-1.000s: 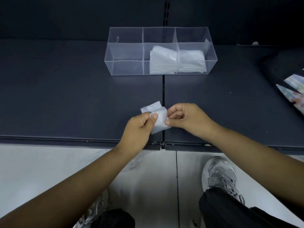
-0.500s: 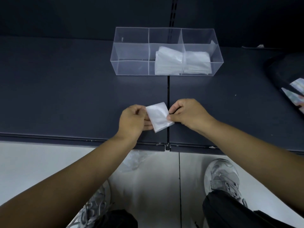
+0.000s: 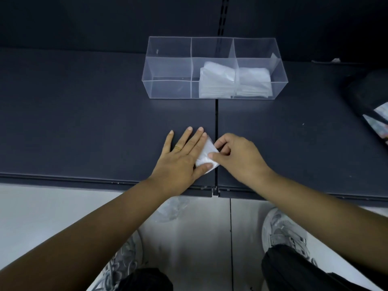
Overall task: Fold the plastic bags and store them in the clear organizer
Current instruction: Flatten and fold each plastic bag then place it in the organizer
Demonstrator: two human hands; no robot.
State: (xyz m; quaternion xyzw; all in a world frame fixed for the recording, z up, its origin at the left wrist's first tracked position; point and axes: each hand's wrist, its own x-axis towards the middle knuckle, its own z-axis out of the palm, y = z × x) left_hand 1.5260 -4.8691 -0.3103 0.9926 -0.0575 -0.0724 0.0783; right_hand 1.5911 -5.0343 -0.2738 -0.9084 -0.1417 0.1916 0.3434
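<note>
A small folded white plastic bag (image 3: 205, 155) lies on the dark shelf (image 3: 84, 122) near its front edge. My left hand (image 3: 182, 158) lies flat with straight fingers, pressing the bag's left side down. My right hand (image 3: 237, 156) has curled fingers and pinches the bag's right edge. The clear organizer (image 3: 168, 59) stands at the back of the shelf. Folded white bags (image 3: 216, 80) fill its middle front compartment, and a second stack of folded bags (image 3: 254, 82) fills the right front one. Its left compartments hold nothing.
A dark bag with colourful packets (image 3: 375, 114) lies at the shelf's right edge. A loose clear plastic bag (image 3: 172, 208) lies on the pale floor below the shelf front. My shoes (image 3: 285, 232) stand on that floor.
The bag has come down from between both hands onto the shelf. My left hand has opened flat over it, and my right hand still pinches its right edge.
</note>
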